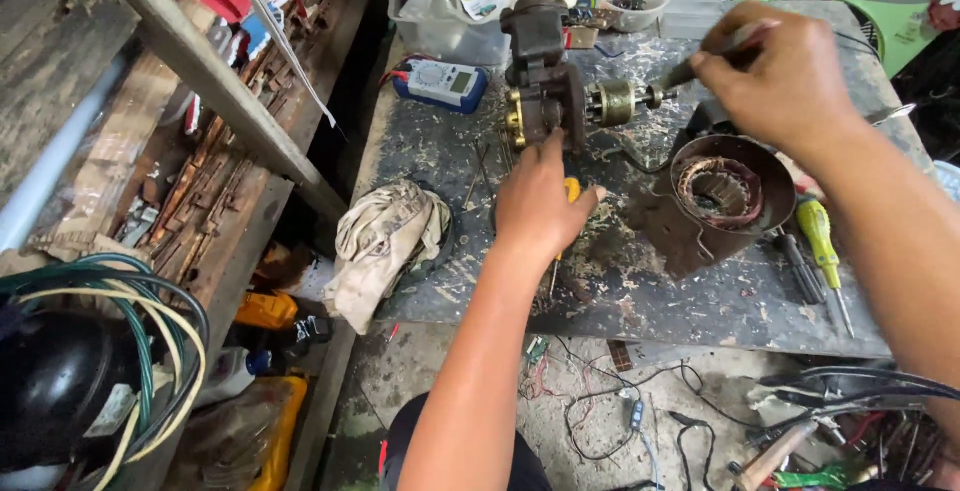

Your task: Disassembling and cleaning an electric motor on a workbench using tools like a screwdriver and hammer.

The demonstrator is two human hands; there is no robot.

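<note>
Pump body with rotor [548,91]: dark, rust-brown cast housing, upper centre of the frame, standing on the scarred grey workbench [660,301]; brass-coloured fitting on its left face, a laminated cylindrical rotor on a short shaft projecting to the right. Left hand [537,203]: centre of frame, fingers pressed together and extended against the lower edge of the housing, lying over a yellow-handled tool. Right hand [775,76]: upper right, fingers curled and pinching a dark tool handle [700,63] whose tip meets the rotor shaft end. Stator housing [728,189]: round dark shell with copper windings, right of centre, apart from the pump. Multimeter [442,83]: blue, left of the pump. Yellow-green screwdriver [823,241]: right edge of bench. Crumpled cloth [385,236]: bench's lower left corner.
</note>
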